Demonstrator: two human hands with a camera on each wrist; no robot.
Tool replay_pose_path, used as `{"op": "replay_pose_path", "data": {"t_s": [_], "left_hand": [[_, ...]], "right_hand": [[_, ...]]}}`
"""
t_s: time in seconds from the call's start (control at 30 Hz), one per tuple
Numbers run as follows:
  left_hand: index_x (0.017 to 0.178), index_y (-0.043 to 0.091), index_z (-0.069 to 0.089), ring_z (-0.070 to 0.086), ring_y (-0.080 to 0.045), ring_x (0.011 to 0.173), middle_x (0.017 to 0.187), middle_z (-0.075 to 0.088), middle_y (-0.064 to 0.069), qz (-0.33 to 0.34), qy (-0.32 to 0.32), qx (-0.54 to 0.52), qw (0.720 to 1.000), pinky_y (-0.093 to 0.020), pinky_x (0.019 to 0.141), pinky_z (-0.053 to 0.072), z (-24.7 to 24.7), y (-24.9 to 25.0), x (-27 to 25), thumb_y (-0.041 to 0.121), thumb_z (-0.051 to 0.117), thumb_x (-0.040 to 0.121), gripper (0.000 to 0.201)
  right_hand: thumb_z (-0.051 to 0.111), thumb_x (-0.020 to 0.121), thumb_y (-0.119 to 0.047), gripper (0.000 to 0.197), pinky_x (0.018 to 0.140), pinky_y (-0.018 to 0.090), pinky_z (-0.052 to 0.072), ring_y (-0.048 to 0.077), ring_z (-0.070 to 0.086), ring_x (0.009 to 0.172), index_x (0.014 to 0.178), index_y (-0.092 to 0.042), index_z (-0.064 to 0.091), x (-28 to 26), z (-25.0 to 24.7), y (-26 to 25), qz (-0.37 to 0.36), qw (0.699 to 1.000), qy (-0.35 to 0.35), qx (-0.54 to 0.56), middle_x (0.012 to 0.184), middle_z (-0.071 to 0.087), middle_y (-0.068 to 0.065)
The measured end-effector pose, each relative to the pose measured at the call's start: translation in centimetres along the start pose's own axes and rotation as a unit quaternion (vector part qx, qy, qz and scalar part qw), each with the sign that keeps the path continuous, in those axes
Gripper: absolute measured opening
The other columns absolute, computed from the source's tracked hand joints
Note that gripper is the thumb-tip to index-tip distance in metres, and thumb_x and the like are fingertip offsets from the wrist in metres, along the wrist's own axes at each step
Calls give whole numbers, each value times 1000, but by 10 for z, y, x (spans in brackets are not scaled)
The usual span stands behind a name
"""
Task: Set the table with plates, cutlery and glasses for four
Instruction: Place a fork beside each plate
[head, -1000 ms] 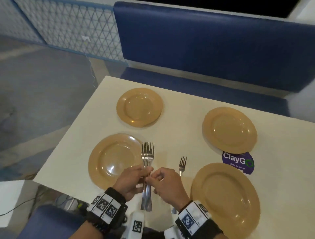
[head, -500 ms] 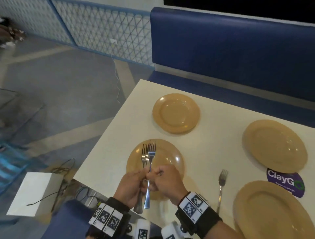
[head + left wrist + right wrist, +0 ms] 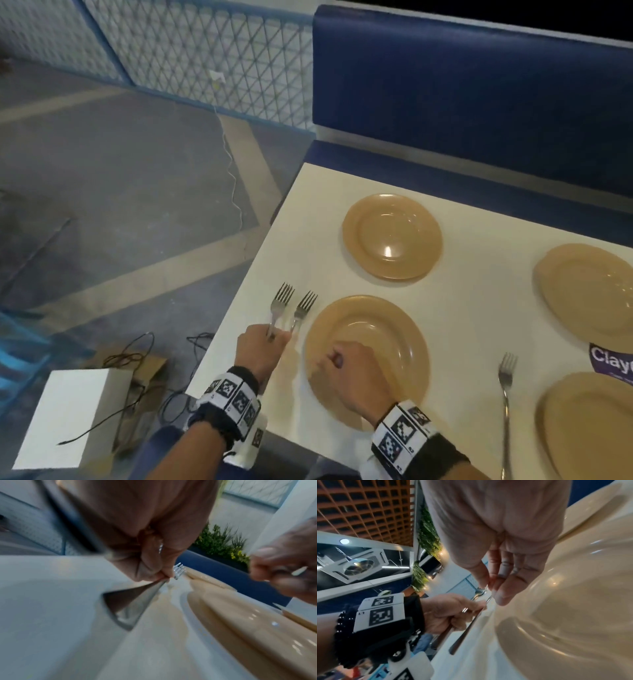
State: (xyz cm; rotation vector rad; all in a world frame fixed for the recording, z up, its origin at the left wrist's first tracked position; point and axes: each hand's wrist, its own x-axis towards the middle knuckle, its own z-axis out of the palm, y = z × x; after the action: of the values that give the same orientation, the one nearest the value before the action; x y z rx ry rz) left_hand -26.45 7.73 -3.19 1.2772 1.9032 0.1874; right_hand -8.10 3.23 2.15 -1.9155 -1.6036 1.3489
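Note:
My left hand [image 3: 262, 346] grips a bundle of steel forks [image 3: 282, 301] by their handles, just left of the near-left tan plate [image 3: 387, 329]. Two fork heads fan out over the cream table [image 3: 308, 240], low above it. The left wrist view shows my left hand [image 3: 154, 568] clamped on the blurred fork handles [image 3: 133, 601]. My right hand [image 3: 346, 373] hovers over that plate's near rim with nothing visibly in it. In the right wrist view my right hand [image 3: 505, 574] has relaxed fingers, close to the forks [image 3: 462, 638]. One fork [image 3: 505, 394] lies left of the near-right plate [image 3: 589, 428].
Two more tan plates sit at the far left [image 3: 392, 236] and far right [image 3: 589, 291]. A purple sticker [image 3: 613, 359] lies between the right plates. A blue bench [image 3: 462, 85] runs behind the table. On the floor at left are a white box [image 3: 72, 414] and cables.
Both hands moved left, from over the near-left plate toward its left side. My right hand came off the forks, and the fork heads have spread apart.

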Motion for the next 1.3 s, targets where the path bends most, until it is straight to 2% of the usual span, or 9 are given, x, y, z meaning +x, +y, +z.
{"op": "replay_pose_path", "data": {"t_s": [0.1, 0.2, 0.27, 0.4, 0.5, 0.63, 0.73, 0.9, 1.3], "left_hand": [[61, 10, 60, 51, -23, 64, 64, 60, -4, -6, 3, 32, 999, -31, 62, 39, 7, -4, 8, 33, 60, 90, 37], [76, 12, 67, 63, -27, 80, 80, 70, -5, 8, 23, 39, 999, -32, 74, 47, 12, -3, 13, 34, 60, 94, 29], [87, 13, 67, 66, -27, 88, 88, 72, -3, 14, 36, 33, 999, -34, 82, 49, 13, -4, 12, 35, 62, 93, 24], [91, 15, 66, 62, -14, 76, 80, 70, 3, 18, 61, -43, 997, -12, 60, 38, 16, -4, 3, 27, 76, 85, 17], [90, 15, 70, 58, -2, 69, 74, 68, 7, 32, 76, -57, 995, -7, 56, 37, 18, -7, 0, 21, 72, 89, 7], [84, 21, 71, 66, -16, 78, 73, 72, 7, 23, 79, -64, 995, -28, 73, 47, 17, -16, 2, 25, 76, 84, 6], [81, 21, 72, 67, -18, 78, 70, 71, 6, 22, 85, -72, 994, -29, 74, 49, 16, -18, 0, 27, 77, 82, 7], [81, 23, 74, 66, -19, 78, 69, 71, 5, 29, 85, -85, 992, -35, 82, 54, 15, -15, -2, 25, 76, 83, 4], [82, 26, 75, 68, -17, 74, 67, 72, 6, 42, 84, -89, 992, -35, 79, 57, 14, -14, 2, 23, 75, 82, 3]], "right_hand": [[60, 93, -29, 35, 58, 15, 43, 0, 52, 54, 61, -29, 46, 0, -16, 32, 31, 993, 40, -104, 56, 54, -12], [57, 91, -36, 6, 74, 23, 49, 7, 60, 80, 86, -35, 55, 2, -20, 59, 42, 976, 61, -205, 86, 61, -11], [56, 88, -37, 15, 84, 26, 48, 13, 56, 95, 102, -32, 59, 2, -16, 70, 35, 965, 60, -252, 100, 58, -10], [46, 82, -38, 36, 89, 32, 46, 19, 54, 97, 111, -30, 65, -1, -6, 72, -11, 943, 67, -325, 103, 60, -8], [49, 85, -39, 35, 87, 35, 49, 21, 55, 97, 112, -26, 66, -5, -16, 66, -5, 949, 121, -290, 107, 60, -3], [60, 92, -32, 39, 88, 42, 49, 30, 49, 111, 127, -16, 55, -19, -51, 74, 133, 953, 200, -183, 119, 52, 10], [57, 96, -31, 49, 97, 46, 42, 36, 47, 118, 136, -6, 47, -29, -66, 97, 205, 950, 183, -147, 127, 50, 19], [40, 103, -34, 38, 98, 37, 42, 29, 49, 114, 123, -6, 55, -38, -69, 98, 224, 954, 96, -177, 123, 55, 15], [48, 99, -39, 37, 97, 39, 42, 26, 47, 110, 114, -9, 63, -38, -64, 104, 217, 957, 138, -131, 121, 54, 12]]}}
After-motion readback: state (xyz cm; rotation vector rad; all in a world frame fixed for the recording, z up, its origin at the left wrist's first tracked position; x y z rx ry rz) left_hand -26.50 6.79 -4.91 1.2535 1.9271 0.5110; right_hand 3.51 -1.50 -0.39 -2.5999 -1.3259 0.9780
